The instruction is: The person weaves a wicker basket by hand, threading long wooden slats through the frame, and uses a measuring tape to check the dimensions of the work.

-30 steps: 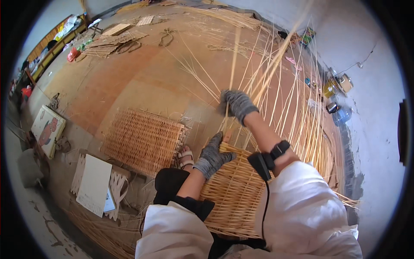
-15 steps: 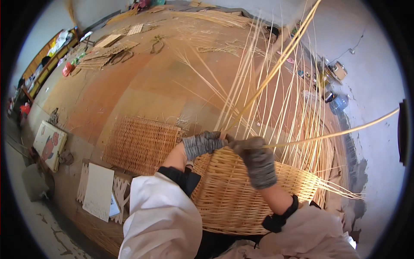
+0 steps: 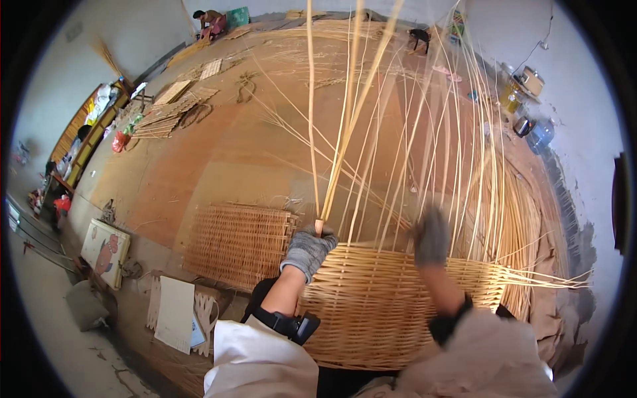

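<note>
A woven wicker panel [image 3: 398, 312] stands in front of me, with many long pale wicker rods [image 3: 405, 159] rising from its top edge. My left hand [image 3: 309, 252], in a grey knitted glove, is closed at the panel's upper left corner. It grips a thick wooden stake [image 3: 320, 227] whose cut end pokes out above the fist, with several rods fanning upward beside it. My right hand [image 3: 431, 240], also gloved, is above the top edge farther right, among the upright rods. Motion smears its fingers, so what it holds, if anything, cannot be made out.
Another woven panel [image 3: 232, 242] lies left on the floor. A pale board [image 3: 174, 312] and a picture-covered box [image 3: 106, 251] are farther left. Loose rods pile up at right, near a blue water jug [image 3: 541, 134]. A person [image 3: 211, 24] crouches at the far back; a dark animal [image 3: 419, 38] stands nearby.
My right hand has moved away from the left one, rightward along the top edge. The rod that stretched out to the right no longer does. My view has shifted slightly.
</note>
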Tool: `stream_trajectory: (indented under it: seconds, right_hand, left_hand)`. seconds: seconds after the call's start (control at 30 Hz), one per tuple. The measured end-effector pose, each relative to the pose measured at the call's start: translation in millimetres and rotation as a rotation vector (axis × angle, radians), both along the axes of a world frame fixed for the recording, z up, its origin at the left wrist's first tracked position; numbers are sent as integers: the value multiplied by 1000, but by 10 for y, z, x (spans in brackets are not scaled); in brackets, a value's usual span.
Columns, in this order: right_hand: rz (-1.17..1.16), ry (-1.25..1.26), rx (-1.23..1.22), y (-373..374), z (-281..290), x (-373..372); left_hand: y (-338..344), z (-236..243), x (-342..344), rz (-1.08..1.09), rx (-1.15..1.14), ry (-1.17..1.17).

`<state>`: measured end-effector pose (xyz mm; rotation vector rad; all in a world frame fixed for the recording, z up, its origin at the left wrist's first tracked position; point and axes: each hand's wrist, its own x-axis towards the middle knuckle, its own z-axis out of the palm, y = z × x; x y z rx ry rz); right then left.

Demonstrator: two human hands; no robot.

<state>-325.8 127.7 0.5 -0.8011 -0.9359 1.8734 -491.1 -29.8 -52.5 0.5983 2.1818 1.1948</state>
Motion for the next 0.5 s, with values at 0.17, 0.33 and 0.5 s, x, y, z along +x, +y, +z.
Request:
stream_trajectory:
  seconds: [0.17,0.33,0.5]
  right_hand:
    - [19,221,-255,167,-475,759]
    - [235,-369,523,-249,81,563]
    - [102,-13,-71,246,-347,901]
  left_hand:
    - [269,724,521,-40,35,521]
    - [639,441,-34,-726,-592,728]
    - [1124,630,268,-561,-556,530]
